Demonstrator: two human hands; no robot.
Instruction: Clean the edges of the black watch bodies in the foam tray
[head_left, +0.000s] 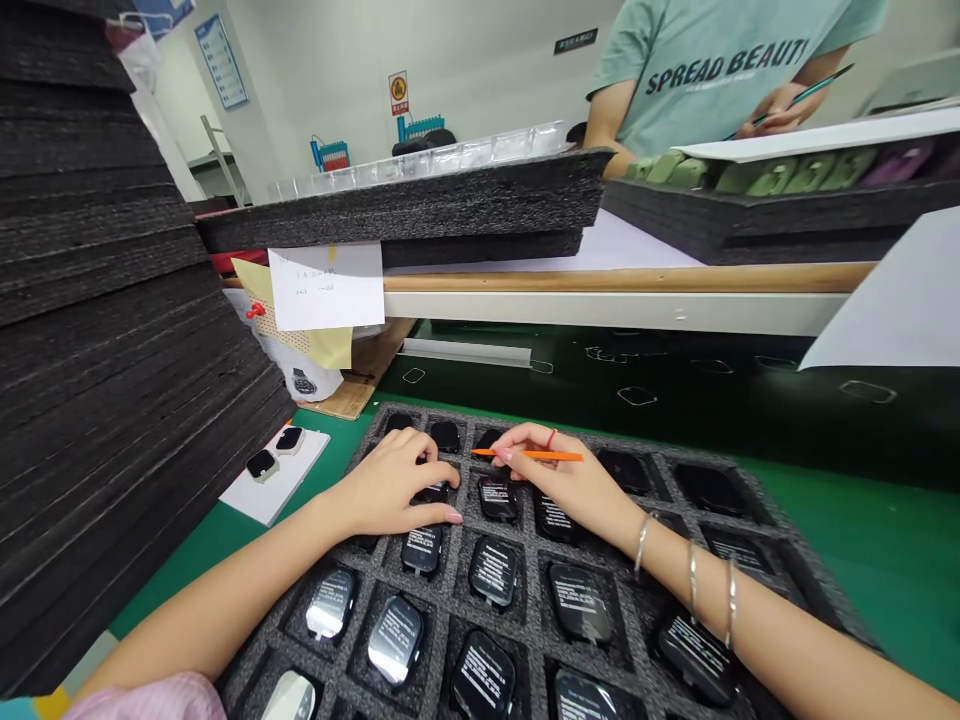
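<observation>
A dark foam tray (457, 590) holds smartwatches without straps in square cells, several with white text on their screens. My left hand (394, 480) rests over the tray's far left part, thumb and fingers curled around the edges of a smartwatch (436, 492) in its cell. My right hand (551, 470) pinches a thin orange pointed stick (555, 456). It lies nearly level above the far row, its tip pointing left. Below that hand sits a smartwatch (498, 498) with lit text; another smartwatch (489, 440) at the back is partly hidden by my fingers.
Tall stacked black foam sheets (97, 350) rise at the left. Two light-cased watches (276, 454) lie on a white pad. A shelf (637, 305) crosses behind the tray, bearing foam trays. Across it, a person in a green shirt (697, 80) holds a dark green pen-like tool (821, 85).
</observation>
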